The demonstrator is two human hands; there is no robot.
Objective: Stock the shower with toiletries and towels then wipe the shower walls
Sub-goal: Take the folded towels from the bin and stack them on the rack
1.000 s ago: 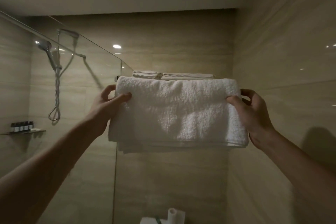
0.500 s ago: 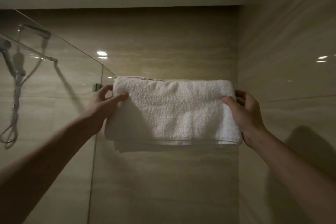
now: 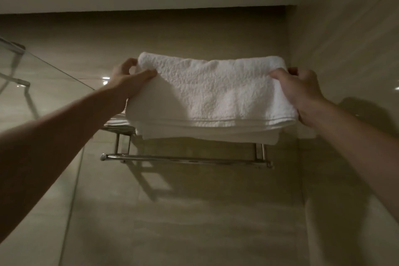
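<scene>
A folded white towel (image 3: 211, 95) is held up high in front of the back wall. My left hand (image 3: 129, 82) grips its left end and my right hand (image 3: 300, 90) grips its right end. Below and behind it, a chrome towel rack (image 3: 185, 158) is fixed to the wall, with a rail along its front. Other folded white towels (image 3: 116, 121) lie on the rack's shelf, mostly hidden by the towel I hold. Whether the held towel touches the shelf cannot be told.
A glass shower screen (image 3: 43, 103) stands at the left, its top edge slanting toward the rack. Beige tiled walls close in behind and at the right (image 3: 345, 49). The ceiling is close above.
The towel has gone up and forward toward the rack in both hands. The view has tilted upward: the rack's rail now shows below the towel, and the shower head has left the frame.
</scene>
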